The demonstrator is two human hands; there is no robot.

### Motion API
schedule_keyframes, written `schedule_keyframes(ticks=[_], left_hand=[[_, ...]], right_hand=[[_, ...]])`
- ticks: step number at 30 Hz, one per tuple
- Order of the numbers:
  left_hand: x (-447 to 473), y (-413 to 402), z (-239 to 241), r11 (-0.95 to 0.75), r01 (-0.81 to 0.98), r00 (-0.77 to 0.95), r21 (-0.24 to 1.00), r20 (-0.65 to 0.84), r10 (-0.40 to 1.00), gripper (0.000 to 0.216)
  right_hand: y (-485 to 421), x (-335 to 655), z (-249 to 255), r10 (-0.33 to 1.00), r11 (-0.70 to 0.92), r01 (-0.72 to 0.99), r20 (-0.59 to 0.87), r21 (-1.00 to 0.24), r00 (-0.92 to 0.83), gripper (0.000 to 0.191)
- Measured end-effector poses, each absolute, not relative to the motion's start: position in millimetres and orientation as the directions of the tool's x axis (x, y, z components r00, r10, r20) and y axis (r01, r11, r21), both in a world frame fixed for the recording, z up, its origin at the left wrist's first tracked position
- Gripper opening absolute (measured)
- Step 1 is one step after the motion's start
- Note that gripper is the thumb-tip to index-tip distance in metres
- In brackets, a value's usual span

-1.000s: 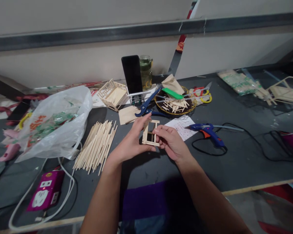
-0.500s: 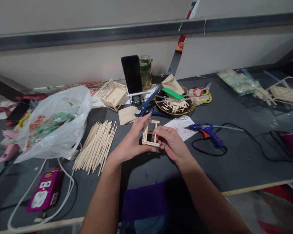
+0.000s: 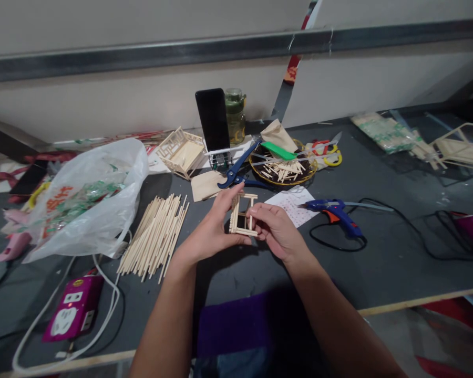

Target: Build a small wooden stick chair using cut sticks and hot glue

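A small frame of glued wooden sticks is held between both hands above the dark table. My left hand grips its left side, thumb under the bottom bar and fingers over the top. My right hand pinches an inner upright stick of the frame with its fingertips. A loose bundle of long wooden sticks lies just left of my left hand. A blue glue gun lies to the right, on its side.
A plastic bag and a purple power strip sit at the left. Behind the hands stand a phone on a stand, blue cutters, a basket of stick offcuts and a small wooden model. Cables run at the right.
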State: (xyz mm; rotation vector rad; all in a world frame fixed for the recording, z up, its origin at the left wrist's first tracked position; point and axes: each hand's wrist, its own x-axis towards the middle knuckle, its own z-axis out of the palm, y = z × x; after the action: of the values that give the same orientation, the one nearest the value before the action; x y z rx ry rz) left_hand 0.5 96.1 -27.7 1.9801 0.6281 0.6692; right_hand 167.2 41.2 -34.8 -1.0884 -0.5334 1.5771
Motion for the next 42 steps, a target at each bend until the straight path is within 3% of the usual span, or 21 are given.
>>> schedule_keyframes(ticks=[14, 20, 24, 30, 35, 42], left_hand=[[-1, 96, -26, -0.434, 0.164, 0.720, 0.886, 0.193, 0.667, 0.107], [-3, 100, -32, -0.293, 0.182, 0.731, 0.939, 0.070, 0.679, 0.119], [-6, 105, -36, -0.197, 0.138, 0.730, 0.971, 0.035, 0.683, 0.119], [-15, 110, -37, 0.002, -0.129, 0.601, 0.992, 0.077, 0.796, 0.108], [-14, 107, -42, 0.199, -0.448, 0.545, 0.872, 0.089, 0.834, 0.091], [-14, 106, -53, 0.446, -0.624, 0.539, 0.642, -0.059, 0.840, 0.084]], right_hand=[[41, 171, -36, 0.938, -0.298, -0.469, -0.346, -0.831, 0.017, 0.035], [37, 197, -30, 0.940, -0.318, -0.355, -0.341, -0.879, 0.002, 0.047], [36, 216, -30, 0.966, -0.243, -0.350, -0.260, -0.905, 0.003, 0.043], [43, 211, -33, 0.966, -0.071, -0.559, -0.196, -0.826, 0.168, 0.038], [40, 187, -34, 0.978, -0.079, -0.472, -0.160, -0.878, 0.134, 0.037], [36, 176, -37, 0.967, 0.024, -0.406, -0.082, -0.913, 0.240, 0.035]])
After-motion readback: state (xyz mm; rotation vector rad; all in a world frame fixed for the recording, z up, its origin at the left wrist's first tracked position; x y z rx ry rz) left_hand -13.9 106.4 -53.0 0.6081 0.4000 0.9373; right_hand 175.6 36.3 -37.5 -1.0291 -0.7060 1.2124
